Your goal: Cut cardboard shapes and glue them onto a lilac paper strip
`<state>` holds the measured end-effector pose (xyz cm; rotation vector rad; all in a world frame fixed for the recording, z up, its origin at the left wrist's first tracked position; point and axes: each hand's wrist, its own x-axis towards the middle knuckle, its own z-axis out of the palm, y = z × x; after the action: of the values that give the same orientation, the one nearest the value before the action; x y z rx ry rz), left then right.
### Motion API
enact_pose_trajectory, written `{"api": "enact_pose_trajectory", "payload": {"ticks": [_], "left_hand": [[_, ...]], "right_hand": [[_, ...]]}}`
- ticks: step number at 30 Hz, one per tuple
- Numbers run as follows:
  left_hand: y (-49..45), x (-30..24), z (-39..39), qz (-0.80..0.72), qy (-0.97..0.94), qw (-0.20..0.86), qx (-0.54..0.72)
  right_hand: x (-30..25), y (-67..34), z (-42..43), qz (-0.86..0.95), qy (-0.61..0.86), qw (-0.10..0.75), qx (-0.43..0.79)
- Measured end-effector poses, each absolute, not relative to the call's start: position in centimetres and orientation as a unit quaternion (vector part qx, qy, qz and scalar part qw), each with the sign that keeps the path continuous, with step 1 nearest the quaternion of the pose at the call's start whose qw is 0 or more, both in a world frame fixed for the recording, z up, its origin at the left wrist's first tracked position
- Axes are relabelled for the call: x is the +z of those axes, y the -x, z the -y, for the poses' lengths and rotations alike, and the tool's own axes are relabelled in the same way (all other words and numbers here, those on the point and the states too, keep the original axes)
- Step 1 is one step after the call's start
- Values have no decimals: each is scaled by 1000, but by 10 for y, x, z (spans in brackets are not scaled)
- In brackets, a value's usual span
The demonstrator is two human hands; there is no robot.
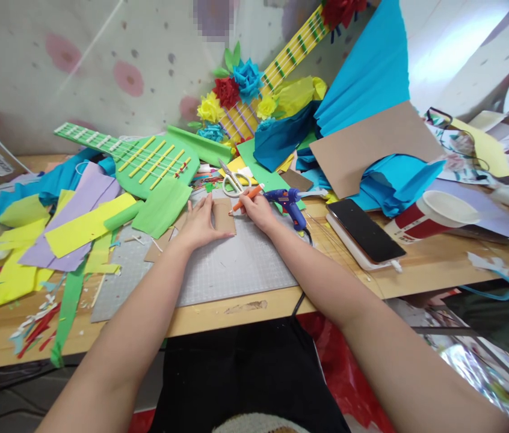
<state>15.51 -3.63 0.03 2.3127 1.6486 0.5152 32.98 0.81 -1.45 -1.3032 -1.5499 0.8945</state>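
A small piece of brown cardboard (224, 218) lies on the grey cutting mat (245, 270). My left hand (200, 224) rests flat over its left side, thumb and fingers spread along its edges. In my right hand (257, 210) is an orange pen (251, 195), its tip down at the cardboard's right edge. Just beyond the hands lie open scissors (235, 180) with white handles. A blue glue gun (288, 203) sits right of my right hand. Left of my left hand is a light green strip of paper (163, 210).
A green paper guitar (155, 165) and a yellow flowered one (240, 117) stand behind. Yellow and purple paper (67, 222) crowds the left. On the right are a black phone (366, 230), a paper cup (430, 216) and a cardboard sheet (342, 153). A cable hangs over the front edge.
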Motion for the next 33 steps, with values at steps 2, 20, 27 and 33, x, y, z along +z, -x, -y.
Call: {"api": "enact_pose_trajectory", "payload": {"ticks": [2, 20, 27, 33], "left_hand": [[-154, -1, 35, -564, -797, 126, 179], [-155, -1, 36, -565, -794, 126, 183], [-155, 0, 36, -564, -795, 131, 183], [-155, 1, 37, -564, -795, 132, 181]], "right_hand": [[-14, -330, -7, 627, 528, 451, 353], [-11, -329, -6, 626, 553, 434, 338], [-13, -329, -8, 619, 541, 447, 353], [-11, -329, -5, 623, 549, 439, 344]]}}
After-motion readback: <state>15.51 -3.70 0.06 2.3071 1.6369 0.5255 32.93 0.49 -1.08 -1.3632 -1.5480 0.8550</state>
